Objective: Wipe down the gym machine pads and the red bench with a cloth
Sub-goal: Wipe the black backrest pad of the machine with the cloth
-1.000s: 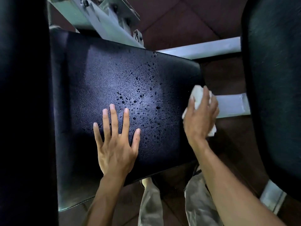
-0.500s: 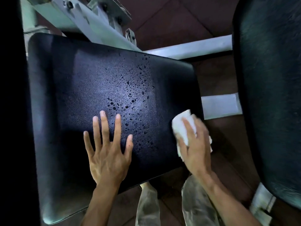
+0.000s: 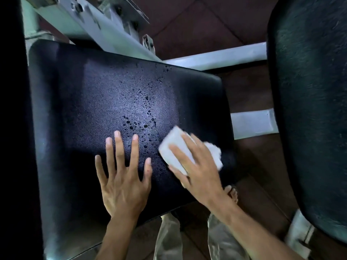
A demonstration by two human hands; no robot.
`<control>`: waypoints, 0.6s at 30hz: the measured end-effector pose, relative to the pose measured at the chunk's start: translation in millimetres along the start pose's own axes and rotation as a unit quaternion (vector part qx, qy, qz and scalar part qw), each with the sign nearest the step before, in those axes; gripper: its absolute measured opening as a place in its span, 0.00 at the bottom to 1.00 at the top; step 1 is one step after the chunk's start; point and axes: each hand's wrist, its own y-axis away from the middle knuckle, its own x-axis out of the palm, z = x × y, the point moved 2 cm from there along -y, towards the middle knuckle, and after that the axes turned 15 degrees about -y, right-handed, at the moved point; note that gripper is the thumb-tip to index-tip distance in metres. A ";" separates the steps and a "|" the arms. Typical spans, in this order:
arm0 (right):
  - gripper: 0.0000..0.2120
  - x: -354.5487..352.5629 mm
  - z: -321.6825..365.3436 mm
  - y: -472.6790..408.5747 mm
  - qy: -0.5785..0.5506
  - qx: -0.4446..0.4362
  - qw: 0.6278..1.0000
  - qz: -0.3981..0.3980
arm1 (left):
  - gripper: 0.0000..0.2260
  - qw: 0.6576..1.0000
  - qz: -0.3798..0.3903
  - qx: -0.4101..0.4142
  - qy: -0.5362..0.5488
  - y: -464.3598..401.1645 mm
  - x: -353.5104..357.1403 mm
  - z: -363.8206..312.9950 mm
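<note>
A black textured machine pad (image 3: pixel 90 102) fills the middle of the view, with water droplets (image 3: pixel 139 124) scattered across its centre. My left hand (image 3: pixel 124 177) lies flat on the pad's near part, fingers spread, holding nothing. Right beside it, my right hand (image 3: pixel 199 166) presses a folded white cloth (image 3: pixel 173 147) onto the pad's near right area, at the edge of the droplets. The cloth's bunched end (image 3: pixel 216 154) sticks out past my fingers.
A second black pad (image 3: pixel 311 102) rises along the right side. Pale grey frame bars (image 3: pixel 216 57) and a bracket (image 3: pixel 251 122) run behind and between the pads. A dark upright surface (image 3: pixel 11 128) blocks the left. Below are a dark red tiled floor (image 3: pixel 206 21), my legs and a bare foot (image 3: pixel 231 194).
My right hand has carried the cloth from the pad's right edge leftward onto its surface, toward the droplets. Fewer droplets show on the right part. My left hand stays flat.
</note>
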 end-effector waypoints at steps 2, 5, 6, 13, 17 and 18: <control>0.22 -14.8 -17.9 48.9 0.028 0.034 0.999 0.008 | 0.30 1.000 0.004 -0.001 0.001 -0.2 0.4 0.2; 0.24 -32.1 -52.0 37.6 0.041 0.140 0.987 -0.064 | 0.30 1.000 0.004 -0.002 0.006 -0.3 0.8 0.1; 0.24 -34.7 -61.2 13.9 0.024 0.179 0.977 -0.114 | 0.30 1.000 0.002 -0.001 0.006 -0.4 0.7 -0.2; 0.26 -3.7 -39.2 -194.2 -0.006 0.176 0.966 -0.191 | 0.30 1.000 -0.007 -0.002 -0.009 0.6 2.3 -0.2; 0.22 12.9 6.2 -125.3 -0.018 -0.007 0.999 -0.047 | 0.30 1.000 -0.013 -0.004 -0.003 2.5 1.0 0.1; 0.22 8.1 6.2 -91.9 -0.026 -0.026 0.999 -0.018 | 0.30 1.000 -0.012 -0.003 -0.005 2.5 0.7 0.1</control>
